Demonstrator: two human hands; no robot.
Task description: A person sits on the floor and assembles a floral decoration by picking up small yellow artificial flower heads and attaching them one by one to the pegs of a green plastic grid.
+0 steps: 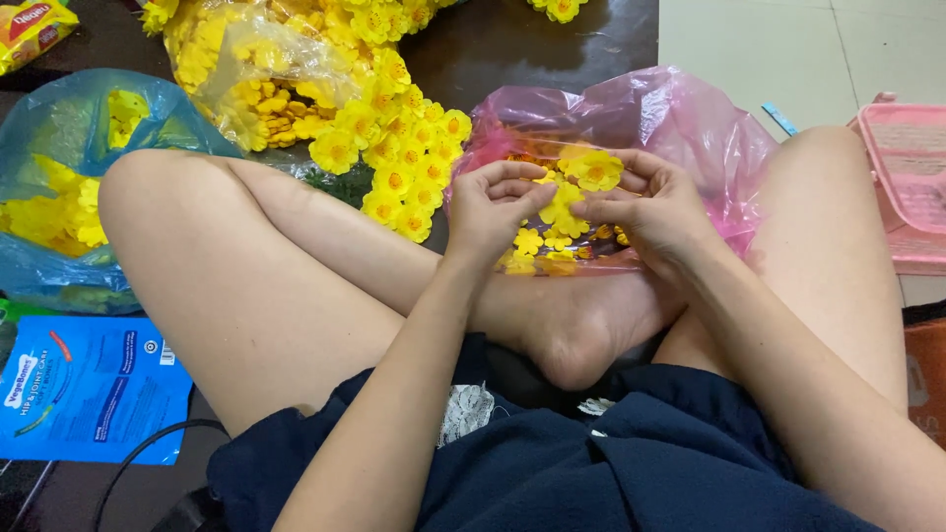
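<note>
Pinched between the fingertips of the left hand [490, 207] and right hand [645, 205], a small yellow fabric flower [564, 205] sits mid-frame. Both hands hover over the crumpled pink plastic bag [690, 123], which holds more yellow petals.
</note>
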